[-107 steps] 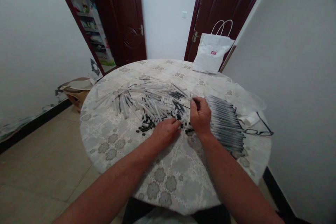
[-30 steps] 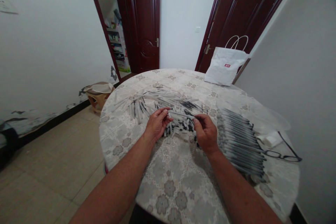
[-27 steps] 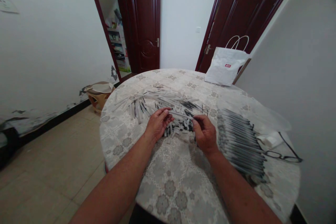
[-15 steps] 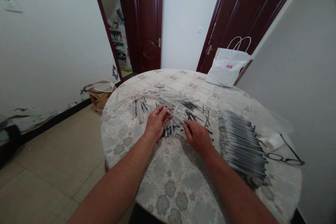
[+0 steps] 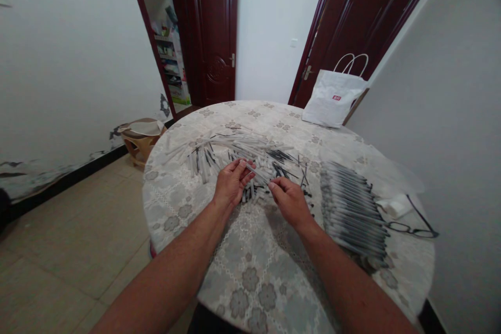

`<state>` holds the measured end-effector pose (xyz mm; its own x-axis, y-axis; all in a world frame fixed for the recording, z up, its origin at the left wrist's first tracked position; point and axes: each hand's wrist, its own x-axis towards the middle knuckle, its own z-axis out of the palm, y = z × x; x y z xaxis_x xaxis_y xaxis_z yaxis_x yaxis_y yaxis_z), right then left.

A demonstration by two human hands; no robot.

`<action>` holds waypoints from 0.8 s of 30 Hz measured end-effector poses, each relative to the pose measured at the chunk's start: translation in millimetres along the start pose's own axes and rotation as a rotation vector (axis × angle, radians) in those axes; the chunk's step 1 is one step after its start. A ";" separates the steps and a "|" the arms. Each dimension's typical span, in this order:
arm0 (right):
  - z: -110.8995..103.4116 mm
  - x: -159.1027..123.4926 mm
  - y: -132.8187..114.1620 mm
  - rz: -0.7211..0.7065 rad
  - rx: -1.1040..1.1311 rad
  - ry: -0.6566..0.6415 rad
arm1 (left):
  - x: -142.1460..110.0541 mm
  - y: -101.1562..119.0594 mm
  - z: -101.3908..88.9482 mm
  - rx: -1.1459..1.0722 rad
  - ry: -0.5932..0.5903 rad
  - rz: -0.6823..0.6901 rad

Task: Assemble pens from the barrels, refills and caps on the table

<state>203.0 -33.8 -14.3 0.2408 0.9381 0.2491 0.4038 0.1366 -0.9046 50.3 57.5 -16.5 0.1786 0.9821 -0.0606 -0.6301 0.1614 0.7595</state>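
Note:
Between my hands runs a thin, whitish pen barrel (image 5: 258,173), slanting down to the right. My left hand (image 5: 231,183) pinches its upper left end between thumb and fingers. At the lower right end, the thumb and forefinger of my right hand (image 5: 288,199) are closed on it; any small part at that tip is too blurred to make out. Beyond and beneath both hands spreads a loose heap of translucent pen barrels (image 5: 238,141). Thin black pen refills (image 5: 279,155) lie among them, and small black pieces are scattered close to my right hand.
A neat row of pens (image 5: 354,211) with dark ends lies on the right of the round table (image 5: 242,258). Past it are a white roll (image 5: 398,205) and eyeglasses (image 5: 413,229). A white paper bag (image 5: 332,102) stands at the back. A stool (image 5: 141,138) is at left.
The view has shifted slightly to the right. My right hand has moved a little along the pen barrel's end, where a dark spot at its fingertips now looks pale. My left hand keeps its pinch.

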 end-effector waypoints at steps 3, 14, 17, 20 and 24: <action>2.9 4.7 2.0 0.246 0.318 -0.059 | 1.4 -0.3 0.3 0.025 0.003 0.028; -20.8 2.2 -30.4 -0.246 -0.405 -0.120 | -15.8 -2.9 9.7 0.325 -0.191 0.021; -44.4 5.1 -39.4 -0.313 -0.650 -0.140 | -18.4 -1.7 9.5 0.410 -0.194 0.061; -86.8 18.9 -36.9 -0.340 -0.860 -0.154 | -17.7 -0.8 8.3 0.474 -0.155 0.091; -158.8 51.5 -15.4 -0.161 -1.148 -0.024 | -16.8 0.9 8.3 0.546 -0.124 0.139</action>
<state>349.3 -38.2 67.3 0.1017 0.9437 0.3149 0.9946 -0.1027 -0.0136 53.0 40.3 -9.5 0.2298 0.9664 0.1151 -0.1783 -0.0744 0.9811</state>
